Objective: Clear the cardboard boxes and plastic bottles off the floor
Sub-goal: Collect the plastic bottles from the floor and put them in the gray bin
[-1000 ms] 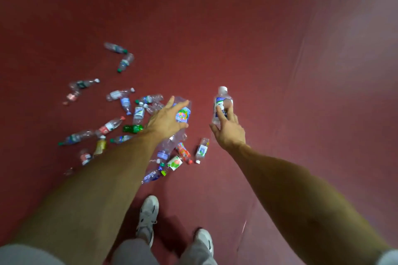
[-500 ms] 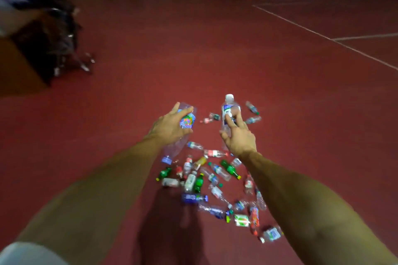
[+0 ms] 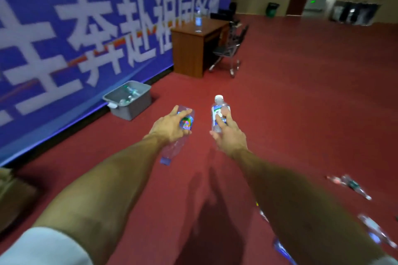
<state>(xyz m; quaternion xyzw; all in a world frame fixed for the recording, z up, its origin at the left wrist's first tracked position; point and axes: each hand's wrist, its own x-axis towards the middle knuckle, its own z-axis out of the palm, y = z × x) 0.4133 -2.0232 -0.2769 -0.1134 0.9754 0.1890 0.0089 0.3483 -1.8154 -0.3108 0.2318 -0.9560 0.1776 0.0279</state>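
**Desk:** What writing can be read?

**Photographer:** Only the long blue banner (image 3: 64,34) along the left wall. It carries large white Chinese characters, among them 奔赴; the rest are smeared by blur. The print on the bottle labels is too small to make out.

**Desk:** And the hands?

**Photographer:** The left hand (image 3: 170,127) has its fingers wrapped round a clear plastic bottle with a multicoloured label (image 3: 187,121), tipped so that its blue cap (image 3: 165,161) points down at the red floor (image 3: 301,114). The right hand (image 3: 230,135) has its fingers curled round a clear plastic bottle with a white cap and a blue-and-white label (image 3: 218,108), held upright. Both bottles are in the air, side by side and apart.

**Desk:** Containers?

**Photographer:** A grey plastic tub (image 3: 133,109) sits on the floor at the foot of the banner, ahead and left of the hands. Several clear bottles (image 3: 129,93) lie inside it. Farther back, a brown wooden bench (image 3: 187,54) carries one upright clear bottle with a blue label (image 3: 198,20), with a black chair (image 3: 230,47) beside it. A green bin (image 3: 271,9) stands by the far wall.

**Desk:** What remains on the floor?

**Photographer:** Loose plastic bottles (image 3: 353,186) lie on it at the right edge, blurred.
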